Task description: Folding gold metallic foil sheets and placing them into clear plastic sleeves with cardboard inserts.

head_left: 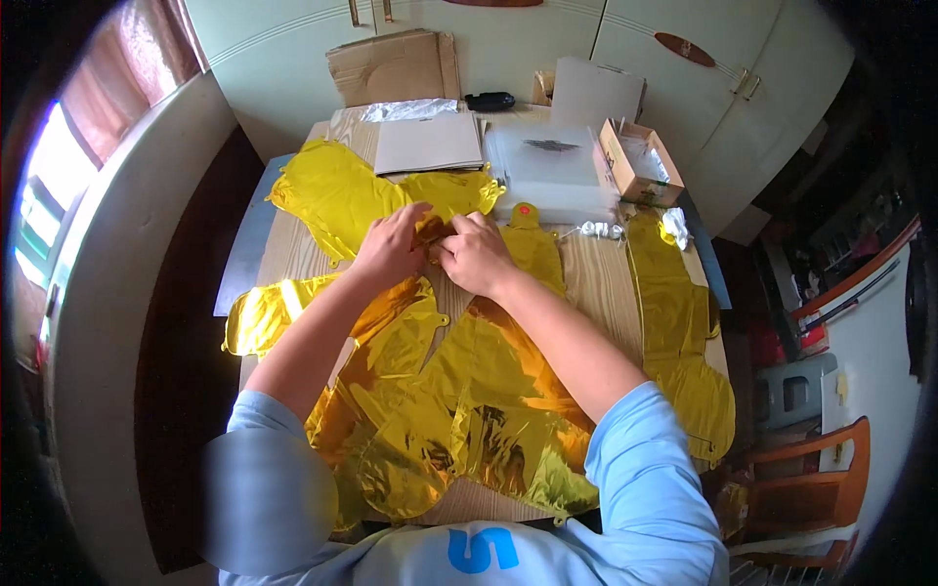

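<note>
Several flat gold foil balloons lie over the wooden table. Close together above its middle, both my hands grip a crumpled part of one gold foil balloon (430, 232). My left hand (391, 244) has its fingers curled in on the foil from the left. From the right, my right hand (476, 256) pinches the same part; the fingertips are partly hidden. Nearer my body spreads a large gold foil sheet (479, 391), wrinkled and shiny. Beyond my left hand is another foil balloon (327, 195), and a long one (674, 332) lies along the right edge.
At the back stand a cardboard piece (401, 68), a stack of grey card (430, 142), a clear plastic stack (552, 166) and a small open box (640, 166). White string (600, 230) lies right of the middle. A wooden chair (811, 488) is at the lower right.
</note>
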A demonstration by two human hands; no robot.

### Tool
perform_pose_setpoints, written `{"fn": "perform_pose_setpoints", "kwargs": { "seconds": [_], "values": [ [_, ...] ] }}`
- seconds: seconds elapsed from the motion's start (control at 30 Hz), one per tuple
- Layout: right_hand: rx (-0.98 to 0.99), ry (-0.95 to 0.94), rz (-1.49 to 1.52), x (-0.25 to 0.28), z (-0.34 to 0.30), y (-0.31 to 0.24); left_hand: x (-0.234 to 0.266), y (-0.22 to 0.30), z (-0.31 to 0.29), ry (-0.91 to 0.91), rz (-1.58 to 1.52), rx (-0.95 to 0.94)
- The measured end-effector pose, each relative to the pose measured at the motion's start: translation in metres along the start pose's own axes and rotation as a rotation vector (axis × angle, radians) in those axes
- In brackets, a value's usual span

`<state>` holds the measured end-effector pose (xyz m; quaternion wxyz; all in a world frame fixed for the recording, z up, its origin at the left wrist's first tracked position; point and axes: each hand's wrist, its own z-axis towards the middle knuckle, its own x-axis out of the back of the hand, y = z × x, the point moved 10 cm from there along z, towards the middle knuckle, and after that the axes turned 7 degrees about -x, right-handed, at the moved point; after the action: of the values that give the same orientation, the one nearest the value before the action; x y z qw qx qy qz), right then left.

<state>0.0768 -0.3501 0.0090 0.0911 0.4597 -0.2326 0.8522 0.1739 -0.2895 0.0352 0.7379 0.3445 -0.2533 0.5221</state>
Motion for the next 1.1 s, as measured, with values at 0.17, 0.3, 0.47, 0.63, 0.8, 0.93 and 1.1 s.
{"fn": "perform_pose_setpoints", "kwargs": {
  "seconds": [0.17,0.3,0.47,0.63,0.8,0.93,1.1],
  "values": [
    [-0.053,-0.057,-0.029,-0.009,0.003,0.001,-0.016,-0.053,-0.002,-0.102,-0.028,0.315],
    [-0.046,-0.103,-0.078,-0.009,0.004,-0.005,0.028,-0.067,0.016,0.122,0.073,0.297],
    [-0.041,-0.111,-0.095,-0.013,0.04,-0.009,0.031,-0.053,0.03,0.029,0.117,0.189],
    [-0.223,-0.311,-0.188,-0.055,0.051,0.016,0.034,-0.062,0.035,0.089,0.025,0.238],
    [-0.354,-0.52,-0.207,-0.058,0.038,0.027,0.062,-0.159,0.033,0.151,-0.221,0.678],
    [-0.384,-0.643,-0.163,-0.059,0.039,0.016,0.174,-0.229,0.043,0.501,-0.18,0.545],
    [-0.375,-0.578,-0.193,-0.06,0.039,0.024,0.354,-0.227,0.06,0.698,0.489,0.518]
  ]
}}
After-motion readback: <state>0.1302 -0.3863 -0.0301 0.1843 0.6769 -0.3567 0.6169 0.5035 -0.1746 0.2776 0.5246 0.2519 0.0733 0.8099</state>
